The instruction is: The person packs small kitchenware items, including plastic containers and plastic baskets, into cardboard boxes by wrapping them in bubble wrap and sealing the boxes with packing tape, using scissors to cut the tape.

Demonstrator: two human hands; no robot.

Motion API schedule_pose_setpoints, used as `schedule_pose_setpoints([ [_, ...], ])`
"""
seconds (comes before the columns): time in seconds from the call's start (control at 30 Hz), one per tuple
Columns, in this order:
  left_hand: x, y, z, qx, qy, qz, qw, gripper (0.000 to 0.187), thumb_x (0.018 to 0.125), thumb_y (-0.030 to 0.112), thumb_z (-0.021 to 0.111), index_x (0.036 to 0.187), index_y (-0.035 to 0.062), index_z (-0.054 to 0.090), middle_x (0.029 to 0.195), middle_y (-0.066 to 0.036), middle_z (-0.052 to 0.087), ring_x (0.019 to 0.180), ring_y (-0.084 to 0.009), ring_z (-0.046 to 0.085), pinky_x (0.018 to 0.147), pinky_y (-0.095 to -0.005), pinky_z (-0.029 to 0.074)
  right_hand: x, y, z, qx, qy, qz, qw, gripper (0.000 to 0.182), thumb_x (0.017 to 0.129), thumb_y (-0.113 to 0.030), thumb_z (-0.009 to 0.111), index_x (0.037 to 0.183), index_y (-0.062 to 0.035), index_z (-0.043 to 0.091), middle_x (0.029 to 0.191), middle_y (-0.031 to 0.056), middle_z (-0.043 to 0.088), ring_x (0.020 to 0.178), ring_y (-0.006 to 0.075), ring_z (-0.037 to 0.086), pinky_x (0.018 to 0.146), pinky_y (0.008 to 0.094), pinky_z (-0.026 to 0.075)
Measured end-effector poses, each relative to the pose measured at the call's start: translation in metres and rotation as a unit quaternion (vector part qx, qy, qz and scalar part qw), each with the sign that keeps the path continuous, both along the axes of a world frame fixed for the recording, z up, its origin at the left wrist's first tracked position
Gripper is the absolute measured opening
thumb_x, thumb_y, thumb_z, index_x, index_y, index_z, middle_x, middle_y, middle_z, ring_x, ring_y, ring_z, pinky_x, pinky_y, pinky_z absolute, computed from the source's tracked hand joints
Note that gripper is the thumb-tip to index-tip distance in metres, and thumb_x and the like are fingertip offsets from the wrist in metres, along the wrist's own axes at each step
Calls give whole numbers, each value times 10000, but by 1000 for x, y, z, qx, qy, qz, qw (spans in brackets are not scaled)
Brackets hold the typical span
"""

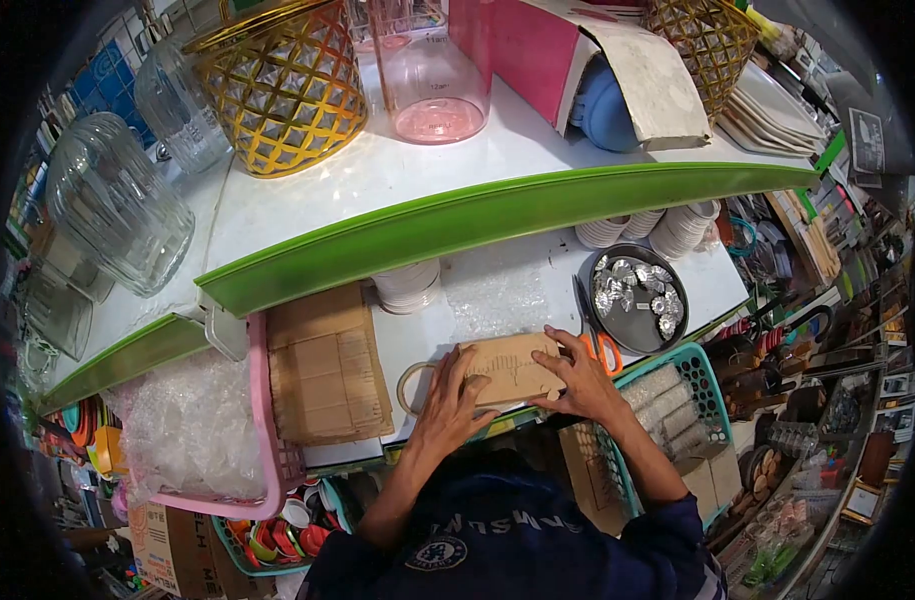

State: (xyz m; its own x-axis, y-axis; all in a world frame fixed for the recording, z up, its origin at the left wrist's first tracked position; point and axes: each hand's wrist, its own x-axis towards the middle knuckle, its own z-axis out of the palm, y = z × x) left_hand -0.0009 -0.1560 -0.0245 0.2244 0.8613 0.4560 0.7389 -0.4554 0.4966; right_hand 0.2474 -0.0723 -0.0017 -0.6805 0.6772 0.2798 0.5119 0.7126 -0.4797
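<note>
A small brown cardboard box (509, 362) with printing on its face lies at the front edge of the white counter. My left hand (451, 396) grips its left end, thumb across the top. At the right end, my right hand (583, 380) holds it with the thumb on the face and fingers along the side. A roll of tape (403, 390) lies just left of my left hand, partly covered by it. Orange-handled scissors (605, 352) lie beyond my right hand. Behind the box is a sheet of bubble wrap (497, 295).
A green-edged shelf (497, 205) overhangs the counter, bearing glass jars (117, 205) and a gold basket (282, 95). A dark round pan (625, 325) of foil cups sits right. Left are flattened cardboard (327, 370) and a pink basket (267, 440); a teal basket (719, 395) stands right.
</note>
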Motion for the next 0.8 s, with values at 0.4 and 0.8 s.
schedule_pose_setpoints([
  [0.4, -3, 1, 16, -26, -7, -11, 1000, 675, 709, 190, 848, 1215, 90, 414, 1477, -204, 300, 1328, -428, 395, 1062, -518, 403, -1, 3, 17, -26, 16, 36, 999, 804, 660, -261, 884, 1352, -114, 502, 1494, 187, 316, 1201, 397, 543, 885, 434, 559],
  [0.8, -10, -13, 43, -166, -15, -37, 985, 743, 696, 326, 844, 1267, 64, 447, 1460, -167, 360, 1288, -398, 452, 1032, -510, 412, 5, -11, 52, -195, -38, 54, 979, 883, 646, -355, 887, 1371, -102, 450, 1479, 191, 322, 1312, 395, 442, 1052, 426, 448],
])
